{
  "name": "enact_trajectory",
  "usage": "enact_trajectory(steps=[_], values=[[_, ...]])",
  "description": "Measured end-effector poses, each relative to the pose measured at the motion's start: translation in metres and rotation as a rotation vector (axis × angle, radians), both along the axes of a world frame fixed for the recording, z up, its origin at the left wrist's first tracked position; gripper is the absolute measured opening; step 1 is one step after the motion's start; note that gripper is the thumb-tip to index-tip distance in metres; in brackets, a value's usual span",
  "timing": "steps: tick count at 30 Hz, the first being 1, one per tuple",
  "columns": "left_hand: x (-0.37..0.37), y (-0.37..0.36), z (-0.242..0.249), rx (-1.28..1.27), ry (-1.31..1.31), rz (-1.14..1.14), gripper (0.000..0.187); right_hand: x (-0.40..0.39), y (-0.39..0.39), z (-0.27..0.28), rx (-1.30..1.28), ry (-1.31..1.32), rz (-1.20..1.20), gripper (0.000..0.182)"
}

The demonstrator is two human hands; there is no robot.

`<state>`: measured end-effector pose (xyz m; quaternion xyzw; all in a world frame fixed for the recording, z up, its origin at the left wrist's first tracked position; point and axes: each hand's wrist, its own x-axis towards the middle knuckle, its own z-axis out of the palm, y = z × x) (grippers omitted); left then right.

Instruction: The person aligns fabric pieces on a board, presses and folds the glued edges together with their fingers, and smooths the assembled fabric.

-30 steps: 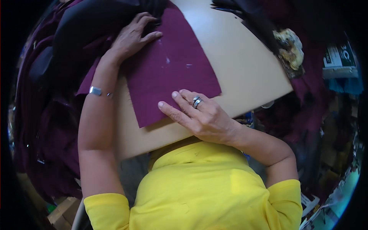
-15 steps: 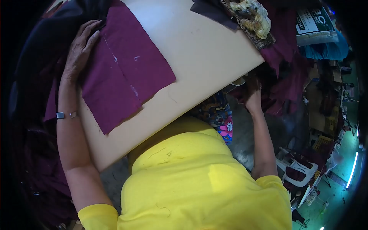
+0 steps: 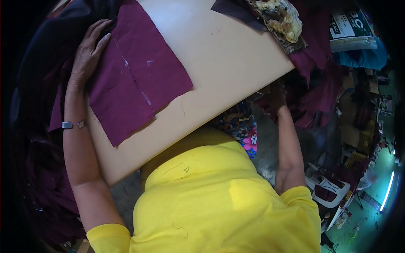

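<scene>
My left hand (image 3: 87, 55) lies flat at the left edge of a maroon cloth piece (image 3: 143, 76), its fingers stretched out and the thumb along the fabric. Under the fingertips and beyond them is a bunched dark cloth (image 3: 50, 46). Pale chalk-like marks and a lengthwise line run down the maroon piece, which rests on the cream tabletop (image 3: 211, 80). Past the table's right edge, my right hand (image 3: 276, 99) reaches down into shadow beside hanging maroon fabric. Its fingers are too dark to make out, and so is anything in them.
A crumpled yellowish bundle (image 3: 280, 21) sits at the table's far right corner by a dark cloth scrap (image 3: 238, 12). Maroon fabric (image 3: 314, 97) hangs beyond that edge. Further right are a labelled bucket (image 3: 352, 29) and a white plastic chair (image 3: 329, 192).
My right hand has shifted slightly under the table edge and deeper into shadow. My left hand and the maroon piece have stayed in place.
</scene>
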<state>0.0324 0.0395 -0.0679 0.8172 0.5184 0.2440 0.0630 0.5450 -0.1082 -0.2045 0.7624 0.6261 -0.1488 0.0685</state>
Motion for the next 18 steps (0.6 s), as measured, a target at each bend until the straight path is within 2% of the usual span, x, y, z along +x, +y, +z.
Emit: enact_trajectory(steps=[3, 6, 9, 10, 12, 13, 14, 15, 17, 18], values=[[0.001, -0.001, 0.002, -0.016, -0.049, -0.017, 0.034, -0.006, -0.017, 0.014, 0.365, 0.070, 0.096, 0.068], [-0.009, 0.007, -0.004, -0.031, -0.138, -0.059, 0.033, -0.022, -0.036, 0.015, 0.402, -0.170, 0.098, 0.053], [-0.006, 0.004, -0.002, -0.073, -0.227, -0.040, 0.032, -0.006, -0.053, 0.000, 0.510, 0.029, 0.214, 0.043], [-0.006, 0.006, -0.005, -0.019, -0.220, -0.052, 0.030, -0.013, -0.051, 0.008, 0.631, 0.441, -0.075, 0.038], [0.003, -0.001, 0.005, 0.028, -0.232, -0.068, 0.023, -0.023, -0.049, 0.036, 0.833, 0.466, -0.159, 0.029], [0.010, -0.008, 0.015, 0.021, -0.256, -0.077, 0.018, -0.032, -0.044, 0.069, 0.941, 0.070, 0.057, 0.026], [0.005, -0.004, 0.011, -0.101, -0.268, -0.037, 0.025, -0.045, -0.034, 0.096, 1.035, 0.092, 0.059, 0.026], [0.003, -0.004, 0.011, -0.077, -0.254, -0.041, 0.025, -0.064, -0.026, 0.122, 1.128, 0.114, 0.057, 0.026], [0.004, -0.002, 0.010, -0.029, -0.224, -0.063, 0.024, -0.115, 0.004, 0.166, 1.326, 0.503, 0.303, 0.029], [0.004, -0.001, 0.008, 0.007, -0.199, -0.073, 0.024, -0.146, 0.019, 0.181, 1.278, 0.648, 0.391, 0.031]])
